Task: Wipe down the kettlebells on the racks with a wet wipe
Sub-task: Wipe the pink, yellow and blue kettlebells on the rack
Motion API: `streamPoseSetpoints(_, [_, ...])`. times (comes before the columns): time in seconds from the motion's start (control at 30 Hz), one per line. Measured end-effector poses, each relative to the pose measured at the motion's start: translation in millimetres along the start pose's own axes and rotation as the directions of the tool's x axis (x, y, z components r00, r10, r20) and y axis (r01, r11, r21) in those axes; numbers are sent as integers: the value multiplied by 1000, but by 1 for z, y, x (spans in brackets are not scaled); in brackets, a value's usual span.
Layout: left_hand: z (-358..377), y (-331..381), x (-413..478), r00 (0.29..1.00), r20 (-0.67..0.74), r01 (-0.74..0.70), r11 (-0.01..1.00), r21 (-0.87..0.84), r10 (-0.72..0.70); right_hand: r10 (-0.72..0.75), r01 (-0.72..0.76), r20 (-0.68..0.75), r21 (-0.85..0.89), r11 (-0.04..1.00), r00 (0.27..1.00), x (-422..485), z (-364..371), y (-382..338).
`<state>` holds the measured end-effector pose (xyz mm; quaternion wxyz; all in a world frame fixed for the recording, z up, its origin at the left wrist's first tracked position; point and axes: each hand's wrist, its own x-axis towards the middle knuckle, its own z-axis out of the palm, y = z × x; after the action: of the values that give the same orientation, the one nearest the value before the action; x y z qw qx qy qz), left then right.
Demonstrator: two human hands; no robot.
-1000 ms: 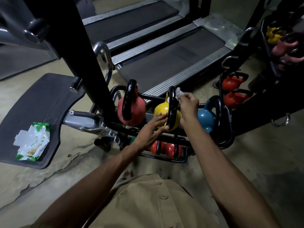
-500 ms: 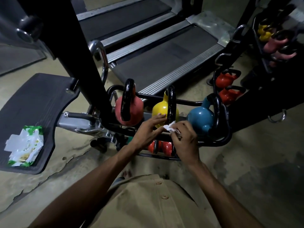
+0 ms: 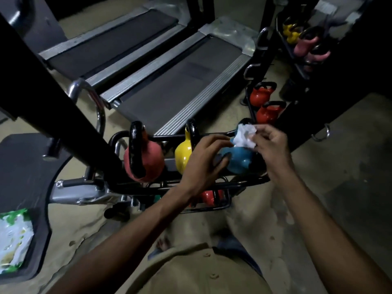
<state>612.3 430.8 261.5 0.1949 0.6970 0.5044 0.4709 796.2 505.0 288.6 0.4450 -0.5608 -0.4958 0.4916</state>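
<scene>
- While the right hand [image 3: 269, 143] is pinching the crumpled wipe [image 3: 245, 135] between thumb and fingertips, it is pressing it onto the top of the blue bell [image 3: 239, 161], near the foot of its handle.
- The left hand [image 3: 203, 158] is cupping that bell's near-left face, with the fingers curled over it and the thumb lower down, and it seems to be steadying the bell on the rack [image 3: 169, 137].
- Half a second ago both hands were working low on the yellow bell [image 3: 182, 154]. Now that bell is sitting untouched just left of the left knuckles, and the wipe is lying one bell further right.
- This shift is suggesting that the yellow bell is done and the blue one is only starting, since the wipe is covering just a patch under the right fingertips.
- The pink bell [image 3: 150, 161] is standing well left of the left fingers, and whether it is already clean cannot be told.
- More work is probably waiting on the red bells [image 3: 209, 197] on the lower tier under the left wrist and the orange bells [image 3: 269, 113] beyond the right fingertips.
- The wipe pack [image 3: 12, 238] is lying far left of the left hand, well out of its reach.
</scene>
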Motion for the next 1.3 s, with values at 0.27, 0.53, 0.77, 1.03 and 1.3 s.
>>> streamPoseSetpoints(0.27, [78, -6, 45, 958, 259, 84, 984, 159, -123, -295, 333, 166, -608, 721, 941, 136, -19, -3])
streamPoseSetpoints(0.53, [94, -6, 53, 924, 315, 150, 963, 222, -217, -24, 360, 421, -743, 565, 907, 178, 10, 22])
streamPoseSetpoints(0.77, [91, -10, 55, 927, 319, 134, 968, 213, -198, 97, 588, 647, -737, 334, 756, 184, 27, 2])
streamPoseSetpoints(1.03, [89, -16, 57, 938, 324, 48, 972, 229, -123, 286, 651, 660, -746, 141, 694, 184, 43, -14])
streamPoseSetpoints(1.3, [91, -20, 58, 940, 327, 23, 974, 224, -97, 268, 649, 646, -755, 89, 715, 183, 40, -11])
